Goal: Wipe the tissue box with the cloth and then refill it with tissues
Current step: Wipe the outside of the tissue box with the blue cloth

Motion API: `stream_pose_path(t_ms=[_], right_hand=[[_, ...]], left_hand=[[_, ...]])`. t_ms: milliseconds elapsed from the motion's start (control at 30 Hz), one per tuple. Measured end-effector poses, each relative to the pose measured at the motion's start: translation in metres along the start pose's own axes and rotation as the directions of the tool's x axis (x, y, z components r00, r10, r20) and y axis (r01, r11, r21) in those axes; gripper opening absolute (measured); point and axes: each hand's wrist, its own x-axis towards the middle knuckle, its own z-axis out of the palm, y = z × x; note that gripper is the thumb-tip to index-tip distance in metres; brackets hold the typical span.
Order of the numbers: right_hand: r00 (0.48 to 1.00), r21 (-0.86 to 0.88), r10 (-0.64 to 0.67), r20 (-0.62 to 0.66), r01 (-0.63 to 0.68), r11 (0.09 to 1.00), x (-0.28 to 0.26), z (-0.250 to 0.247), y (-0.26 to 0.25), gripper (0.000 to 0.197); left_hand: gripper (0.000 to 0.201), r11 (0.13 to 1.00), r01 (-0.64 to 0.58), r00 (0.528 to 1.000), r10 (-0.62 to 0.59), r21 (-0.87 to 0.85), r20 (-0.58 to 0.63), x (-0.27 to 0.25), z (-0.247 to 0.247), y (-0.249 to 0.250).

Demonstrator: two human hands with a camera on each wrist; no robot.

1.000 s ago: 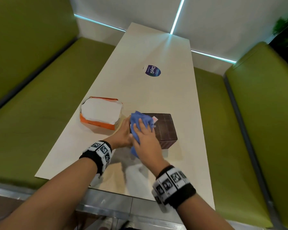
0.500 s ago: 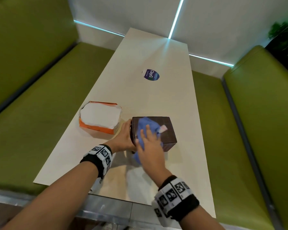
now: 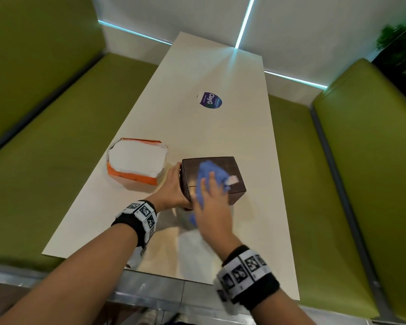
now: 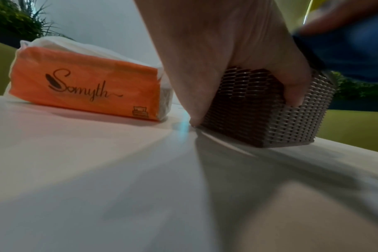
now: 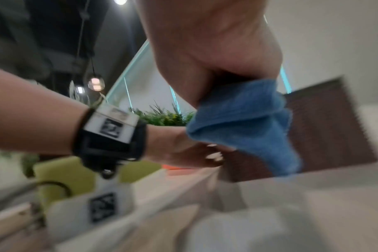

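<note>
A brown woven tissue box (image 3: 234, 167) stands near the table's front, right of centre. My left hand (image 3: 174, 186) grips its near left corner, thumb on the near side (image 4: 291, 88) and fingers along the left side. My right hand (image 3: 211, 202) lies on the top of the box with fingers straight over a blue cloth (image 3: 209, 174). In the right wrist view the thumb tucks under and pinches the cloth (image 5: 244, 119), whose loose end hangs over the box (image 5: 326, 129). An open orange tissue pack (image 3: 136, 160) of white tissues lies just left of the box.
The long white table (image 3: 220, 132) carries a round purple sticker (image 3: 210, 100) further back. Green padded benches run along the left (image 3: 45, 148) and right (image 3: 373, 160) sides. The table's front edge (image 3: 174, 275) is close below my wrists.
My right hand has slid the cloth from the box's left end across the top toward the right. The left hand has kept its grip on the box's left corner.
</note>
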Motion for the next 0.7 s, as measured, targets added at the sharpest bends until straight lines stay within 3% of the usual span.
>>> stream_pose_path(t_ms=[100, 200, 333, 400, 467, 533, 600, 700], right_hand=[[0.989, -0.11, -0.135, 0.063, 0.141, 0.984, 0.027, 0.009, -0.021, 0.058], [0.981, -0.367, -0.107, 0.161, 0.16, 0.916, 0.069, -0.005, 0.009, 0.048], [0.989, -0.383, 0.144, 0.03, -0.121, 0.916, 0.098, -0.017, 0.072, 0.059], [0.985, -0.407, 0.174, 0.013, -0.154, 0.9, 0.094, -0.012, 0.066, 0.062], [0.999, -0.464, 0.025, 0.048, 0.0, 0.886, 0.079, 0.003, 0.031, 0.061], [0.984, -0.382, -0.157, 0.088, 0.179, 0.907, 0.059, 0.017, -0.008, 0.062], [0.981, -0.259, -0.177, 0.085, 0.193, 0.946, 0.053, 0.012, -0.024, 0.06], [0.98, -0.394, -0.164, 0.112, 0.196, 0.898, 0.074, -0.008, 0.012, 0.052]], left_hand=[[0.119, 1.0, -0.011, 1.0, 0.011, -0.011, -0.015, 0.0, -0.001, 0.001], [0.117, 1.0, -0.011, 0.998, 0.009, -0.019, -0.059, 0.001, 0.001, -0.003], [0.121, 0.999, -0.025, 0.998, 0.022, -0.043, -0.064, -0.001, 0.003, 0.003], [0.125, 0.999, -0.01, 0.998, 0.007, -0.045, -0.065, -0.002, 0.003, 0.004], [0.132, 1.0, 0.009, 0.998, -0.01, -0.029, -0.054, -0.002, 0.003, 0.004], [0.136, 0.998, -0.018, 1.0, 0.018, 0.064, -0.003, -0.003, 0.001, 0.003], [0.127, 0.995, -0.057, 0.998, 0.058, 0.083, -0.016, -0.006, -0.002, 0.003], [0.135, 1.0, 0.014, 0.994, -0.013, 0.001, -0.109, -0.006, -0.004, 0.007]])
